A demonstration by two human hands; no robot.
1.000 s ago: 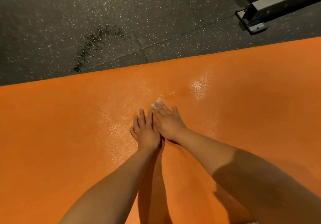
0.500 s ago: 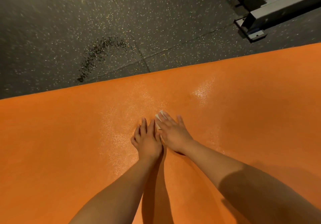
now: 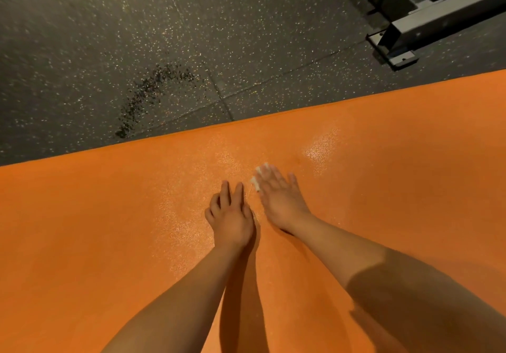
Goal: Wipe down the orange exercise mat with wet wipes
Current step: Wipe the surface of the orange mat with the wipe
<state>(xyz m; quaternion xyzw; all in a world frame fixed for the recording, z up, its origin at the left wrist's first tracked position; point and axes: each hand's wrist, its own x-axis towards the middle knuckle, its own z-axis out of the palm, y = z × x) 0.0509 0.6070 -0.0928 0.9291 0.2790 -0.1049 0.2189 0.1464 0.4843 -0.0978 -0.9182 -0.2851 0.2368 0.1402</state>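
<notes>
Both hands have drifted apart since the earlier frames: the right hand (image 3: 279, 196), which lay against the left hand (image 3: 231, 215), now sits just beside it with a strip of mat showing between them.

Under both hands the orange exercise mat (image 3: 383, 202) fills the lower part of the view, lying flat on the speckled rubber floor (image 3: 109, 37). Its far edge runs just beyond the fingertips. Beyond the hands, past that edge, a dark damp-looking patch (image 3: 153, 89) marks the floor, and far off to the right-hand side stands the foot of a grey metal frame (image 3: 408, 37). A wet sheen (image 3: 320, 150) glistens on the mat around and ahead of the hands, likely where wiping has already passed.

The left hand rests flat and released, fingers straight, apparently bracing the person's weight. The right hand is also flat, fingers extended, pressing the white wet wipe (image 3: 258, 180) onto the mat; the wipe peeks out at its fingertips. That flat press probably spreads pressure for a broad stroke. The right hand is slightly blurred.
</notes>
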